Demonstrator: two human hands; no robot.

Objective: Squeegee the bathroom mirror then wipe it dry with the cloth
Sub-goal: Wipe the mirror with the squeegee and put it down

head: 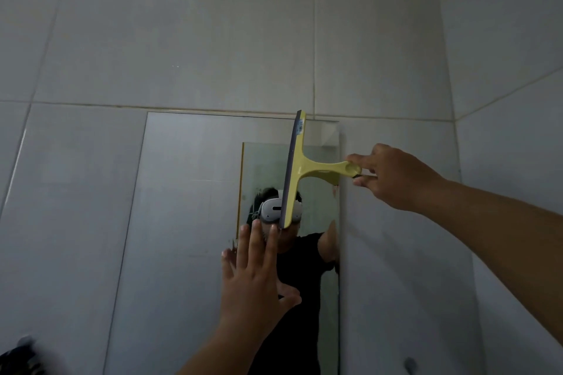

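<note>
So my right hand (393, 176) has just a fingertip pinch on the end of the squeegee (297, 172) handle, and the blade runs vertical against the mirror (195, 192), near its top right. My left hand (254, 277) is empty, fingers spread, right below the blade's bottom end. The blade edge faces left, so I'd guess the pull goes sideways. No cloth in sight.

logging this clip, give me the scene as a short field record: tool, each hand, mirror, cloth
tool: yellow squeegee, blade upright against the mirror near its right side
right hand: fingertips pinch the end of the squeegee handle
left hand: open, fingers spread, raised in front of the mirror, holding nothing
mirror: on the tiled wall, top edge by the blade's upper end
cloth: not in view
</note>
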